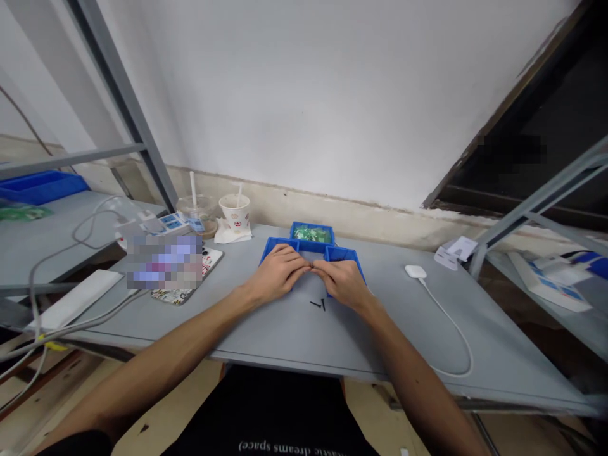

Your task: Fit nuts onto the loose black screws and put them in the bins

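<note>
My left hand and my right hand meet fingertip to fingertip above the middle of the table. Both are closed in a pinch, and whatever sits between the fingers is too small to name. Behind my left hand is a blue bin, partly covered by it. Another blue bin lies partly under my right hand. A third blue bin, farther back, holds green-and-clear small packets. Two dark screws or pins lie on the grey tabletop just below my hands.
At the left stand a clear plastic cup and a white paper cup, both with straws. A patterned tablet or case and a power strip lie near them. On the right are a white charger with its cable and some cards.
</note>
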Demonstrator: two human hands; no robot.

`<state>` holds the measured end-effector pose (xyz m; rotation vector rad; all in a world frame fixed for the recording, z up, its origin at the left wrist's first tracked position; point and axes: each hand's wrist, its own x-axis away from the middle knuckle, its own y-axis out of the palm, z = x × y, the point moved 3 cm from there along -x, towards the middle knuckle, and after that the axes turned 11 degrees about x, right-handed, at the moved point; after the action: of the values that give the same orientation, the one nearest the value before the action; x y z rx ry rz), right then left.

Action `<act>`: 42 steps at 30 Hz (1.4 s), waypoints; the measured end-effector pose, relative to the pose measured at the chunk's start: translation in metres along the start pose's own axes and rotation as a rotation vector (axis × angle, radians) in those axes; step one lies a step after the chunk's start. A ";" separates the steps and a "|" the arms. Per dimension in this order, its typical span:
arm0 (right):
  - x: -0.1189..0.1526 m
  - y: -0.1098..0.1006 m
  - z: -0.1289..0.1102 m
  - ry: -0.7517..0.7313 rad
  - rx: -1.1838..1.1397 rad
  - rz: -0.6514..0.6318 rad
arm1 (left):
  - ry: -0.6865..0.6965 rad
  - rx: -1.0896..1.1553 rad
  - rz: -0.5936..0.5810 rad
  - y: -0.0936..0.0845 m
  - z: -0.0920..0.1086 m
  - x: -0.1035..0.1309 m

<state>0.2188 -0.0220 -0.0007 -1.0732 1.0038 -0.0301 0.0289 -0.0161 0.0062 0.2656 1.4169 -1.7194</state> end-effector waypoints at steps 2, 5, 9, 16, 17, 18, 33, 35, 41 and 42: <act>-0.001 -0.006 0.002 0.012 -0.011 0.071 | 0.018 0.013 0.019 -0.001 0.001 0.000; -0.001 -0.020 0.009 0.112 -0.016 0.204 | 0.039 0.035 0.022 -0.001 0.001 0.001; -0.001 -0.031 0.017 0.199 -0.014 0.254 | 0.060 0.034 -0.034 0.003 0.001 0.002; -0.002 -0.005 -0.002 -0.015 -0.032 -0.030 | 0.040 -0.006 -0.028 0.005 -0.001 0.004; -0.002 -0.003 -0.003 -0.017 -0.028 -0.047 | 0.035 -0.010 -0.027 0.004 -0.002 0.004; -0.002 -0.001 -0.003 -0.011 -0.025 -0.048 | 0.031 -0.010 -0.024 0.004 -0.002 0.003; 0.004 -0.043 0.025 0.476 -0.008 0.565 | 0.216 -0.179 -0.309 0.033 0.027 0.008; 0.001 -0.041 0.022 0.426 -0.037 0.520 | 0.205 -0.199 -0.335 0.038 0.025 0.011; -0.001 -0.020 0.006 0.127 -0.059 0.238 | 0.194 -0.274 -0.394 0.049 0.024 0.016; -0.001 -0.017 0.003 0.083 -0.051 0.220 | 0.200 -0.291 -0.398 0.051 0.024 0.017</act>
<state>0.2276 -0.0284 0.0128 -1.0091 1.1987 0.1319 0.0635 -0.0445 -0.0318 -0.0086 1.9474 -1.8018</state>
